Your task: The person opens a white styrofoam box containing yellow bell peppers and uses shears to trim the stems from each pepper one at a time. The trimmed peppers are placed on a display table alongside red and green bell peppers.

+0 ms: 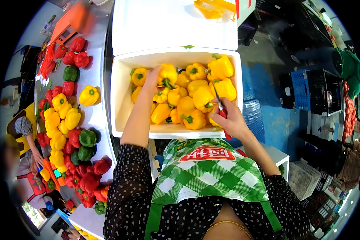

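Note:
A white foam box [115, 99] full of yellow bell peppers stands before me. Inside it, my left hand [154, 76] is on a yellow bell pepper [169, 73] whose green stem points toward me; some fingers are hidden behind the pepper. My right hand [230, 115] holds red-handled scissors [223, 112] over the box's right side, their dark blades pointing away from me. Near the blades lies another yellow bell pepper [223, 89]. More yellow peppers, such as one with a thick green stem [195, 119], lie between my hands.
To the left, a metal table [97, 60] bears red, yellow and green bell peppers and an orange scale [60, 28]. Co-workers are at its far side, one with a hand [37, 159] near another scale. A white foam box or lid [174, 27] adjoins my box's far edge; crates [325, 91] stand right.

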The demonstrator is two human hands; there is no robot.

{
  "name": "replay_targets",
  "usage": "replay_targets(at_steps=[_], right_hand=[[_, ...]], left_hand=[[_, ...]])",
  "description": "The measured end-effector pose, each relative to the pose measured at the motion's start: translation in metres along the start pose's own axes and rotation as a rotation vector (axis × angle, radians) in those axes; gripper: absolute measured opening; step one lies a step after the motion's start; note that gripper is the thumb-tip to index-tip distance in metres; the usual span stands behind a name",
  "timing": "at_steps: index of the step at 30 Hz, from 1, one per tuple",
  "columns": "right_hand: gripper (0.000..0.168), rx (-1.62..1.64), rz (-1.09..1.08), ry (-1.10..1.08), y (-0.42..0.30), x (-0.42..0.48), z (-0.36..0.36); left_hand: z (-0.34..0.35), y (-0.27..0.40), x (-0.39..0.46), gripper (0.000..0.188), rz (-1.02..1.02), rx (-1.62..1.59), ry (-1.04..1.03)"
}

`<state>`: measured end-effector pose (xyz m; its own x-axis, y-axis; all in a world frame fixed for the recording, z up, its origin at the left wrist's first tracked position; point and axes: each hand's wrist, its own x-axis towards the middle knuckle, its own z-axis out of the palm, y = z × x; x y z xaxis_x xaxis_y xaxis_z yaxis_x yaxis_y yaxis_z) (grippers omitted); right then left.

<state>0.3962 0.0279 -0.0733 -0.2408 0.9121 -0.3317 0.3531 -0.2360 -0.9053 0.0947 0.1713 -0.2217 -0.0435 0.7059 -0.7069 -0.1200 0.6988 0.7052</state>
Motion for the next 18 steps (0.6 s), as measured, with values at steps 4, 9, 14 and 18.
replay_targets(at_steps=[4, 9, 14, 18], right_hand=[[0.048, -0.339, -0.155, -0.089, -0.008, 0.014, 0.035], [0.052, -0.44, -0.222, -0.15, -0.027, 0.029, 0.083], [0.05, -0.525, -0.154, -0.158, -0.031, 0.04, 0.121], [0.047, -0.485, -0.204, -0.091, -0.034, 0.044, 0.138]], left_hand=[[-0.017, -0.011, -0.074, 0.059, 0.085, -0.945, -0.309], [-0.014, -0.006, -0.148, 0.059, 0.178, -1.174, -0.234], [-0.018, -0.016, -0.175, 0.061, 0.266, -1.191, -0.233], [-0.016, -0.028, -0.186, 0.061, 0.233, -1.176, -0.164]])
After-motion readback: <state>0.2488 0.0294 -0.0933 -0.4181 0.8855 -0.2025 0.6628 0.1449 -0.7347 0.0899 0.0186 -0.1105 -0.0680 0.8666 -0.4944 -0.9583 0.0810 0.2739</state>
